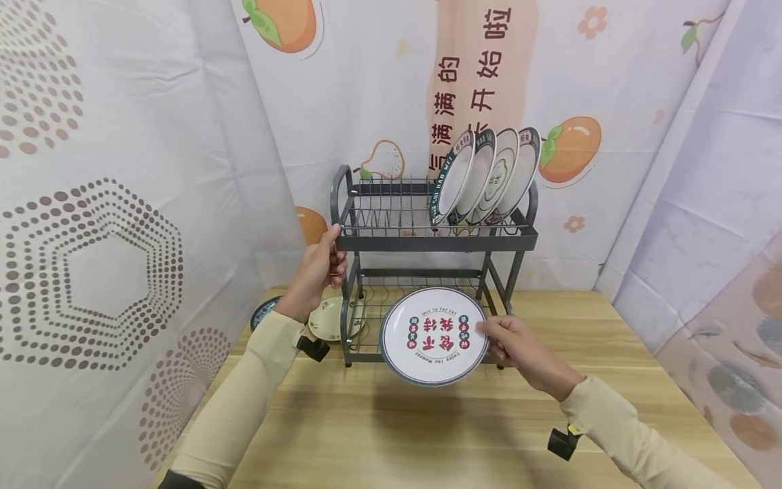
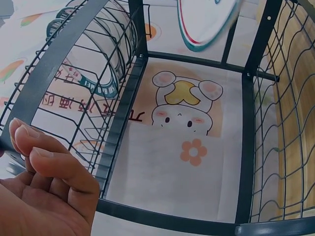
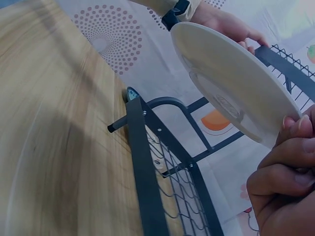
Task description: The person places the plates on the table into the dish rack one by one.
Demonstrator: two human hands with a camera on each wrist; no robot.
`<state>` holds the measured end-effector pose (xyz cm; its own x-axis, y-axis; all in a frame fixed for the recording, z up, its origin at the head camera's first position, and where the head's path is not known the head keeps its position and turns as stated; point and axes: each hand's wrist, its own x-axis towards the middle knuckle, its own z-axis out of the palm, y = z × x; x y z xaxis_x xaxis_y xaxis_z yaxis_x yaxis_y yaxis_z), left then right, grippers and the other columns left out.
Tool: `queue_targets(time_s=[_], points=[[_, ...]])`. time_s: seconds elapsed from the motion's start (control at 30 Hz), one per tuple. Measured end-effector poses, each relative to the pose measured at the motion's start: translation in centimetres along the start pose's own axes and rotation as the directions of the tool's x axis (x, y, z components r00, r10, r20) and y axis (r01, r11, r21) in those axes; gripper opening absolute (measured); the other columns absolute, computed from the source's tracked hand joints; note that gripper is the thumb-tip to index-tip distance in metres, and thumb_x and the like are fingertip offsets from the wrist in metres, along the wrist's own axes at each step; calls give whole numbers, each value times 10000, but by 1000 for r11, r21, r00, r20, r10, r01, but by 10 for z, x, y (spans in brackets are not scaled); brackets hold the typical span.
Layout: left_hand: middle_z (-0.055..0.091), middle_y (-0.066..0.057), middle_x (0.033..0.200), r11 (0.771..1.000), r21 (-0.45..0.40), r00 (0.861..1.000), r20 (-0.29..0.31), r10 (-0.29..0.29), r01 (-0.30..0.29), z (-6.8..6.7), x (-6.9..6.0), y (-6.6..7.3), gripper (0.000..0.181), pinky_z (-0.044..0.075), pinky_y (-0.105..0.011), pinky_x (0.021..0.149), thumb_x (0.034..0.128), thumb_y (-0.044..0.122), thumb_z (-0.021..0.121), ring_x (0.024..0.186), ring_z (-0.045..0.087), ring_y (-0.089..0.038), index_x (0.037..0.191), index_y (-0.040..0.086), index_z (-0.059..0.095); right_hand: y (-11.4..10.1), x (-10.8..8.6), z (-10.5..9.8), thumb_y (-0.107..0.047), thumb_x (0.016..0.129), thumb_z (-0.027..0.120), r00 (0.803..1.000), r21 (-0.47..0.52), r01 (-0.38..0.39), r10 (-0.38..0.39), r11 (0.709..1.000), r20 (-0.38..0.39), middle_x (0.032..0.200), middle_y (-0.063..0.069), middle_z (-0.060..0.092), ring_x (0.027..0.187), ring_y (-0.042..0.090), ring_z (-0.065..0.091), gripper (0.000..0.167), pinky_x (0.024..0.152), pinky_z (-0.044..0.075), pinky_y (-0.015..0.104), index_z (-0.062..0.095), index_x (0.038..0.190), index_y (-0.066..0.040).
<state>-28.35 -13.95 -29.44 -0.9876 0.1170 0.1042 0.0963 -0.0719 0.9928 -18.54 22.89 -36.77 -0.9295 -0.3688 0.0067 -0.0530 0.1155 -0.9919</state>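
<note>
A two-tier dark metal dish rack [image 1: 436, 243] stands on the wooden table. At its upper left corner, my left hand [image 1: 320, 265] grips the frame with curled fingers; the left wrist view shows this hand [image 2: 54, 189] beside the upper basket. My right hand [image 1: 524, 350] pinches the right rim of a white plate [image 1: 434, 336] with red and dark lettering. That plate is held in front of the lower tier, its printed face towards me. From the right wrist view, its plain underside [image 3: 229, 83] shows above the right hand's curled fingers [image 3: 283, 196]. Several rimmed plates [image 1: 489, 176] lean upright in the upper tier's right half.
Behind the rack's left side, a cream plate [image 1: 326, 319] and a blue-patterned plate [image 1: 263, 311] lie on the table [image 1: 391, 435]. Printed curtains [image 1: 366, 88] hang behind and at both sides. The rack's lower wire shelf [image 3: 172, 187] is close to the tabletop.
</note>
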Motion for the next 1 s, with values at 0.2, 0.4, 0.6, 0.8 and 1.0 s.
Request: queue_targets(time_s=[0.2, 0.4, 0.6, 0.8, 1.0], points=[[472, 20, 583, 1000, 15, 1000, -8, -13, 13, -1, 0, 3, 633, 359, -238, 462, 975, 704, 508, 474, 419, -110, 734, 118, 485, -19, -4, -4, -197, 1065, 526, 1000, -24, 13, -14, 1000, -19, 678, -44, 509, 585, 61, 415, 246, 512, 312, 205, 675, 929, -55], [468, 22, 579, 1000, -1, 1000, -6, 4, -4, -2, 1, 2, 600, 341, -259, 475, 998, 652, 522, 481, 409, -116, 713, 124, 493, -35, -7, -8, -194, 1072, 518, 998, -21, 51, -51, 998, -21, 657, -53, 482, 564, 61, 394, 243, 491, 247, 262, 651, 897, -90], [471, 21, 578, 1000, -20, 1000, -1, 12, -12, -3, 1, 1, 562, 341, -245, 457, 1016, 586, 543, 472, 410, -114, 697, 125, 503, -50, -9, -13, -180, 1078, 509, 995, -26, 98, -99, 995, -33, 629, -54, 496, 530, 61, 371, 267, 477, 199, 308, 687, 901, -87], [467, 18, 572, 1000, -20, 1000, -1, 20, -20, -1, 2, 0, 575, 334, -252, 455, 1002, 600, 560, 464, 409, -114, 701, 114, 501, -67, -10, -16, -159, 1074, 509, 991, -33, 125, -126, 992, -48, 599, -60, 466, 524, 50, 367, 288, 491, 185, 319, 685, 855, -98], [470, 17, 561, 999, -19, 999, 2, 41, -41, -1, 4, -2, 571, 331, -257, 450, 1011, 585, 553, 453, 413, -117, 687, 117, 504, -84, -11, -17, -157, 1075, 511, 987, -48, 150, -153, 988, -55, 597, -53, 460, 515, 66, 350, 301, 489, 167, 360, 678, 831, -99]])
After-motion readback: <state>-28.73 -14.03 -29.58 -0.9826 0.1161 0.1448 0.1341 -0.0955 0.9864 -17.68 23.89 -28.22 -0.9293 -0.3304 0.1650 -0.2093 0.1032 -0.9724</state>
